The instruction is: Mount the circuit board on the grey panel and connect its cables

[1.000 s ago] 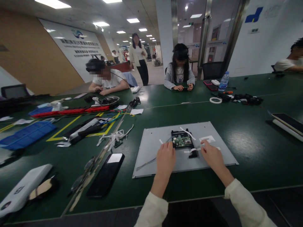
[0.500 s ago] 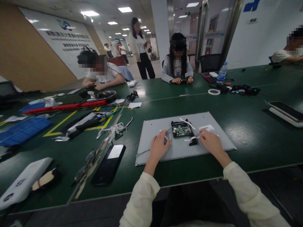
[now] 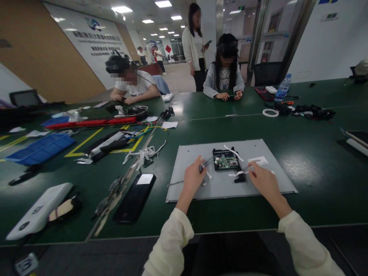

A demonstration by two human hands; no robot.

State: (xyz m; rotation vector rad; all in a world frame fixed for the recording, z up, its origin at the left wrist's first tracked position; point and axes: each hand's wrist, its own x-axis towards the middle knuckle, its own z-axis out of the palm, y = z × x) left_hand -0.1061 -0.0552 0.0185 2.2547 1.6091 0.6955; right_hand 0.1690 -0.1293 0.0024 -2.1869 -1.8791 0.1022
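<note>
A grey flat panel (image 3: pixel 198 153) lies on the green table. On its middle sits a green circuit board (image 3: pixel 227 161) in a black frame, with white tape strips over it. My left hand (image 3: pixel 194 176), left of the board, is closed on a grey cable (image 3: pixel 201 168) that runs toward the board. My right hand (image 3: pixel 263 178) is over the panel's right part, fingers curled beside the end of a white tape strip (image 3: pixel 241 173); whether it grips the strip is too small to tell. A white label (image 3: pixel 258 160) lies just behind the right hand.
A black phone (image 3: pixel 135 197), glasses (image 3: pixel 107 197) and a white device (image 3: pixel 40 211) lie to the left. Beyond are tape scraps (image 3: pixel 143 155), a blue tray (image 3: pixel 40 148) and a tape roll (image 3: pixel 270 112). Two people sit across the table (image 3: pixel 195 130); another stands.
The camera view has shifted, so the scene sits differently in the picture. My left hand has lifted slightly with the cable, and a tape strip beside it now shows.
</note>
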